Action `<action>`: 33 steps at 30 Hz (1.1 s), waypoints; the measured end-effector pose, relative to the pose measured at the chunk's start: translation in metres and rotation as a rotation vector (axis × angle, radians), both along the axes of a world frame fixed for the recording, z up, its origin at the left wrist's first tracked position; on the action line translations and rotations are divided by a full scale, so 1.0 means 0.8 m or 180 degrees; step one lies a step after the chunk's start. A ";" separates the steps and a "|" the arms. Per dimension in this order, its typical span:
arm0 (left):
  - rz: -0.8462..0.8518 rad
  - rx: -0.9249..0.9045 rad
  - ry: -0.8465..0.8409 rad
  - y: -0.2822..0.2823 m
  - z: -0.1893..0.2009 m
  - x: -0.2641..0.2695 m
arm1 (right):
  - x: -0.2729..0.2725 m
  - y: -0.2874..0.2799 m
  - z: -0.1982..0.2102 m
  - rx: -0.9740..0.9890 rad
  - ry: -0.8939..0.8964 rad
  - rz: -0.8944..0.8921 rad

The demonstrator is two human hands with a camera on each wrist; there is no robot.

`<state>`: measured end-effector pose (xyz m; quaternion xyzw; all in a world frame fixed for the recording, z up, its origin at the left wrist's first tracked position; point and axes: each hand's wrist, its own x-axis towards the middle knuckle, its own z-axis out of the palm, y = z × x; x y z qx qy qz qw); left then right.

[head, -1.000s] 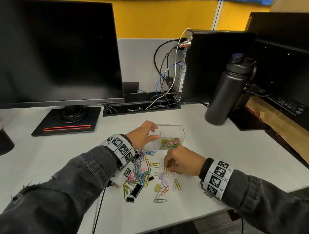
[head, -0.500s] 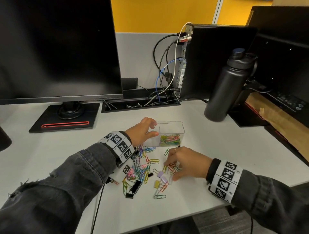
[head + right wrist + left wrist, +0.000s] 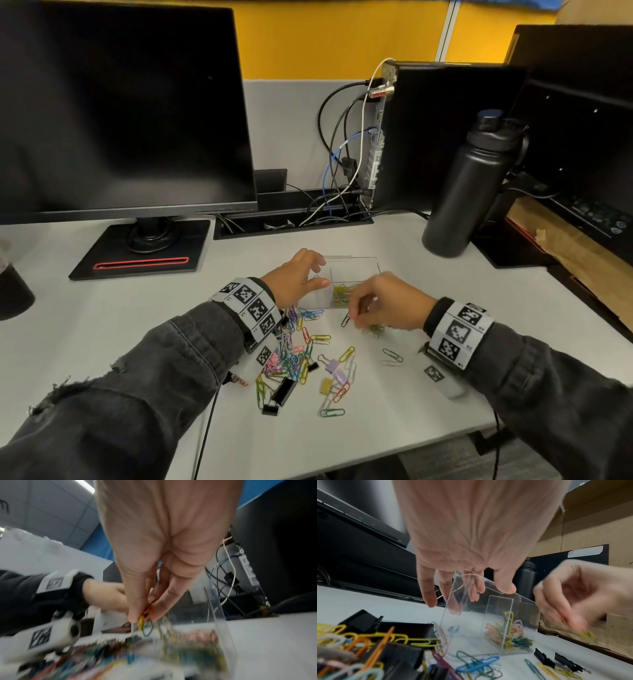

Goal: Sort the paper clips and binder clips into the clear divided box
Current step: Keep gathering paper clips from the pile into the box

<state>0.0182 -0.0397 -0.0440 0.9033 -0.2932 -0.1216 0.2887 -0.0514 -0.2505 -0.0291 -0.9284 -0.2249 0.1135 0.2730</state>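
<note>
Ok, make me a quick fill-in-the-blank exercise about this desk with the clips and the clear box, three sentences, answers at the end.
1. The left hand holds the clear divided box at its ____ end.
2. The right hand pinches a small bunch of coloured ____ clips.
3. The paper clips already in the box lie in the compartment on the person's ____ side.

Missing words: left; paper; right

the head view looks forward and down from above onto the table (image 3: pixel 445 308), taking in both forearms. each wrist view sits low and close behind its own palm, looking along the fingers just above the table. all three share the clear box (image 3: pixel 352 274) (image 3: pixel 488 615) (image 3: pixel 217 609).
</note>
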 end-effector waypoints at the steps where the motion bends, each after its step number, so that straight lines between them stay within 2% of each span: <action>1: 0.0001 -0.0001 0.0008 0.000 0.000 0.001 | 0.003 -0.001 0.011 0.0104 -0.0117 -0.0048; 5: -0.0009 0.0037 0.0038 0.000 -0.001 0.002 | 0.026 0.001 0.048 0.0542 -0.1065 -0.0360; 7: -0.0015 0.0042 0.0045 0.001 -0.001 0.003 | 0.038 0.002 0.053 0.0566 -0.1420 -0.0448; 12: 0.0000 0.0047 0.0030 0.001 -0.001 0.001 | 0.034 0.000 0.038 -0.0324 -0.1246 -0.0160; 15: 0.0006 0.0024 0.0015 0.001 -0.002 0.001 | 0.006 -0.009 0.037 -0.0195 -0.1330 -0.0247; 18: -0.0013 0.0024 0.0002 0.000 -0.001 0.002 | -0.024 -0.020 0.023 -0.0659 -0.0819 -0.0228; 21: -0.0022 0.0015 -0.0001 -0.001 -0.001 0.003 | -0.039 -0.024 -0.004 -0.1095 -0.0293 -0.0472; 25: -0.0017 0.0013 -0.0015 0.000 -0.001 0.002 | -0.038 -0.019 -0.024 -0.1125 -0.0282 -0.0597; 33: -0.0026 -0.0003 0.0025 -0.001 -0.002 0.003 | -0.019 -0.009 -0.029 -0.1167 -0.0180 -0.0521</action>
